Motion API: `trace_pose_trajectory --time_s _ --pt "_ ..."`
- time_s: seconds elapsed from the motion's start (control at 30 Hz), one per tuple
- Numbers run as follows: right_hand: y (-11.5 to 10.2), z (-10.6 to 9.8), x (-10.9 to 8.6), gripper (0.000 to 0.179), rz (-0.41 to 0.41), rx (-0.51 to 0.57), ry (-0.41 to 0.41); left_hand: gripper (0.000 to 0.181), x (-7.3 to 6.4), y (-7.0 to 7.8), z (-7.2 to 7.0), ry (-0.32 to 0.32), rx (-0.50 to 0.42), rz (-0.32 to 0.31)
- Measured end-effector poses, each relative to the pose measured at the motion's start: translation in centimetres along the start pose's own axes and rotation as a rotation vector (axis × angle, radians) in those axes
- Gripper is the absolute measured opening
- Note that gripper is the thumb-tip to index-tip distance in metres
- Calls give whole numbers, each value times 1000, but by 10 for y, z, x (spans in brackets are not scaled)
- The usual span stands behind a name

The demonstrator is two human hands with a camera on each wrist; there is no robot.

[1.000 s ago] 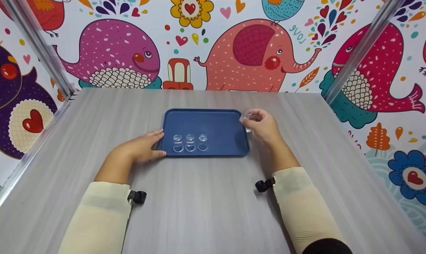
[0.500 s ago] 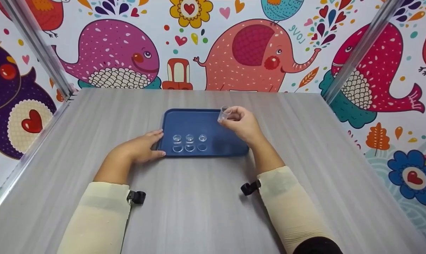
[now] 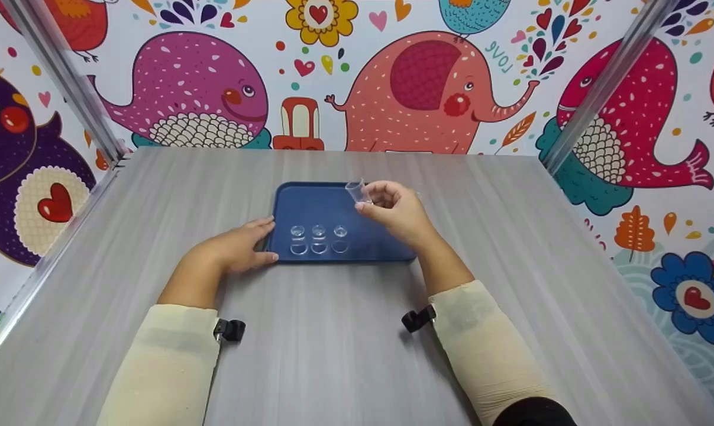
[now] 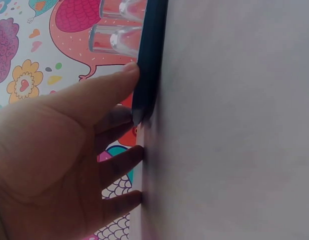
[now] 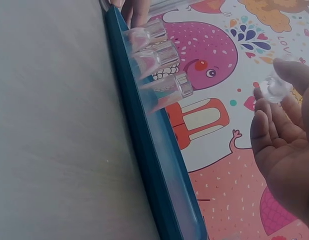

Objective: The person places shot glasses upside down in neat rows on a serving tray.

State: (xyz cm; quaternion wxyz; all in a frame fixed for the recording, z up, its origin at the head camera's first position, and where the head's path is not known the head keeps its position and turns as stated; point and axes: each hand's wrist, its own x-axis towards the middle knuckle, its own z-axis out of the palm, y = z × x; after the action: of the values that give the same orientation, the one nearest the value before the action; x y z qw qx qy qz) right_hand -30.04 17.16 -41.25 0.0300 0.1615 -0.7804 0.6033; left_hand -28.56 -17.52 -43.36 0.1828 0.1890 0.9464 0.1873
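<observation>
Person working two-handed over a pale grey surface (image 3: 321,349). Right grip (image 3: 397,214) is pinching a clear cup (image 3: 355,191) between thumb and fingers; cup tilting, its rim leaning up and leftward. Head view is placing it across the far part of a blue tray (image 3: 309,204); right wrist view is showing it well apart from the tray, in the air.

Left grip (image 3: 233,245) is resting at the tray's left edge, thumb touching the near rim by the corner, fingers spreading along the side.

Three clear cups (image 3: 319,232) are standing in a row on the tray near its front edge, narrower ends facing up. Pale sleeves (image 3: 155,367) are covering both forearms. Printed wall, with an orange elephant (image 3: 374,89), is rising behind.
</observation>
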Motion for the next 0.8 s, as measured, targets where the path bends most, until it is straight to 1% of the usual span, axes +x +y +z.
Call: trace_pose_trajectory --time_s 0.17,0.33,0.57,0.7,0.8 --pt "2 0 -1 29 -24 -36 17 84 1 1 0 -4 -9 -22" --pt "5 0 -1 30 -34 -70 36 84 1 1 0 -7 -9 -23" --pt "9 -1 0 34 -15 -46 44 83 1 0 0 -5 -4 -10" --pt "11 -2 0 40 -3 -64 29 84 0 0 0 -3 2 -4" --pt "12 -2 0 39 11 -73 1 84 -1 1 0 0 6 -6"
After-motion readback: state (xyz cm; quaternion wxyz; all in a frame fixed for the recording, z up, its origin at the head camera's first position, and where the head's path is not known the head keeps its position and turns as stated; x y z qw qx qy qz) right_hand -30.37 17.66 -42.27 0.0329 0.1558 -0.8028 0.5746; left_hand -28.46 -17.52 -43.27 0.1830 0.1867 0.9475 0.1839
